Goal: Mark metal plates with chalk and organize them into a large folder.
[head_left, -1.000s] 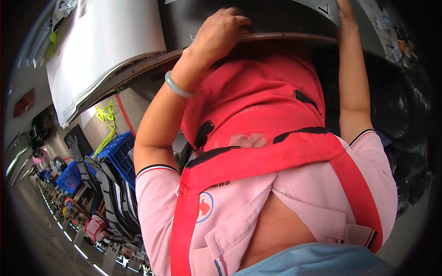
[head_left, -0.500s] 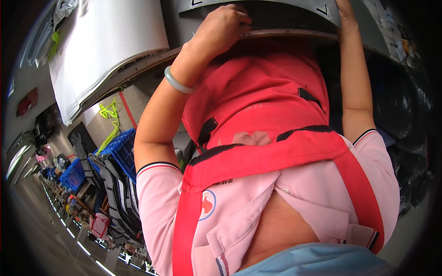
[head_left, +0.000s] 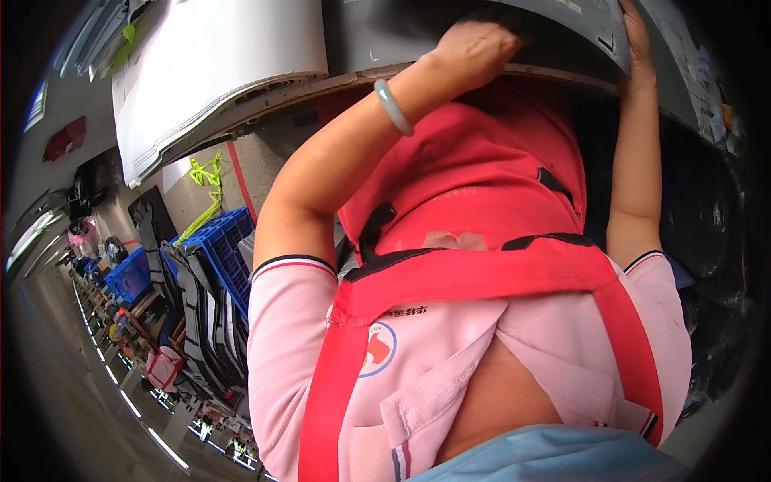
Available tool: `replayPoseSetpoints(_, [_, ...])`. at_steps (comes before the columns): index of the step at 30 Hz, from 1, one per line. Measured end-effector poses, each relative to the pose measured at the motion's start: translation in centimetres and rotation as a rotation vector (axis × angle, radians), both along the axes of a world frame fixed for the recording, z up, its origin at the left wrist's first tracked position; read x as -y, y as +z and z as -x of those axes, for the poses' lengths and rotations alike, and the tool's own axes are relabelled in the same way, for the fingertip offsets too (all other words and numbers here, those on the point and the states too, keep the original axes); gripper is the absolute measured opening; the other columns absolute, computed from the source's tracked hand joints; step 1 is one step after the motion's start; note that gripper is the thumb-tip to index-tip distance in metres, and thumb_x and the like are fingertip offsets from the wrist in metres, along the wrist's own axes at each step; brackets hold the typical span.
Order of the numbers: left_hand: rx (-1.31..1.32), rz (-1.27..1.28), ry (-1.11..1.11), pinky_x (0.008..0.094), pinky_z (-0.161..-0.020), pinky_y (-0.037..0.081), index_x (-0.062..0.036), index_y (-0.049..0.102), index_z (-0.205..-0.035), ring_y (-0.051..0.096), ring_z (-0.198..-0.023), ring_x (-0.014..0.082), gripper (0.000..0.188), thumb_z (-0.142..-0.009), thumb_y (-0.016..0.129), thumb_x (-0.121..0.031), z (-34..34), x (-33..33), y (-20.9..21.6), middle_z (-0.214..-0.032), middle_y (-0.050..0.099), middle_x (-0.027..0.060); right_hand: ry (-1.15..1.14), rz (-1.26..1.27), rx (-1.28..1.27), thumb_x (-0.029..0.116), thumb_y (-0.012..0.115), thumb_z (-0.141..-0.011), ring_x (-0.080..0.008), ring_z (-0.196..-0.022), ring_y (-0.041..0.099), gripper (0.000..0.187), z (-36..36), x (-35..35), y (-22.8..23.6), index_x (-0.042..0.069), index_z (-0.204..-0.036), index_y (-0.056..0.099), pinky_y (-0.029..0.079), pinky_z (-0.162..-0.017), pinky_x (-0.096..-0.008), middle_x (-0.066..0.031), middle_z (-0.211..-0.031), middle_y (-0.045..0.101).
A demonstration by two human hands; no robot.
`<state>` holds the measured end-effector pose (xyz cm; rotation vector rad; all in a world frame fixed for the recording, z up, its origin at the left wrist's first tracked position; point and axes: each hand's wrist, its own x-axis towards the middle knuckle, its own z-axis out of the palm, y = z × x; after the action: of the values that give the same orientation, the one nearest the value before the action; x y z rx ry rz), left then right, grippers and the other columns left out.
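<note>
My left hand (head_left: 479, 53), wearing a pale bangle (head_left: 393, 108) at the wrist, is over the dark grey work surface near the bench's front edge. Its fingers are curled and partly smeared by motion; whatever lies within them cannot be made out. A grey sheet (head_left: 590, 42) with a dark corner mark bows along the top right of the view. At that sheet's right edge is my right hand (head_left: 637, 38), closed on the edge, with its fingertips partly cut off by the frame.
A thick stack of white sheets (head_left: 217, 60), curling over the bench edge, lies at the left. Below stand blue crates (head_left: 221, 249) and dark grey padded pieces (head_left: 210, 313). Neon-yellow straps (head_left: 207, 173) hang nearby. Black plastic bags (head_left: 703, 209) are under the bench at right.
My left hand has moved right along the front edge, and the sheet's left part no longer arches there. My right hand stays at the sheet's right edge. The whole view has shifted slightly.
</note>
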<state>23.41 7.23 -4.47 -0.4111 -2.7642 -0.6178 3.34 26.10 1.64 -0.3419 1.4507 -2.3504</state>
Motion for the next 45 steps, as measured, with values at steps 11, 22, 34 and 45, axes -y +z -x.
replayPoseSetpoints(11, [-0.27,-0.813,-0.15,0.0431,-0.1,0.05,-0.0036,0.069,-0.122,0.065,-0.117,0.0344,0.029,-0.095,0.059,-0.01,13.2,-11.8,3.1,-0.122,0.07,0.0173,-0.089,0.071,0.116,0.042,0.061,-0.104,-0.0233,-0.107,0.069,0.051,1.4,-6.6,2.2,0.0,-0.135,0.06,0.056,-0.096,-0.0373,-0.0126,-0.126,0.069])
replayPoseSetpoints(22, [-0.486,-0.689,0.568,0.0405,-0.081,0.055,0.0094,0.068,-0.116,0.071,-0.088,0.0284,0.038,-0.096,0.07,-0.023,9.4,19.1,14.6,-0.099,0.074,0.0212,0.32,0.86,0.055,0.008,0.054,-0.103,-0.0218,-0.087,0.061,0.019,4.5,-12.7,6.1,-0.007,-0.114,0.06,0.056,-0.062,-0.0269,-0.0169,-0.101,0.065])
replayPoseSetpoints(34, [-0.454,-0.585,1.575,0.0356,-0.086,0.059,0.0164,0.062,-0.112,0.072,-0.093,0.0252,0.035,-0.084,0.078,0.002,-29.0,51.1,3.7,-0.112,0.071,0.0205,0.084,0.409,-0.029,0.024,0.056,-0.108,-0.0238,-0.104,0.071,0.028,3.8,-10.3,3.1,0.003,-0.123,0.064,0.058,-0.094,-0.0382,-0.0133,-0.117,0.071])
replayPoseSetpoints(45, [-0.279,0.053,1.606,0.0433,-0.105,0.048,-0.0042,0.047,-0.15,0.06,-0.123,0.0335,0.077,-0.087,0.081,-0.031,-30.5,42.8,5.2,-0.138,0.056,0.0244,0.113,-0.329,-0.019,0.021,0.072,-0.097,-0.0134,-0.087,0.069,0.022,3.3,-1.4,-3.4,0.006,-0.113,0.071,0.056,-0.079,-0.029,-0.0027,-0.099,0.073])
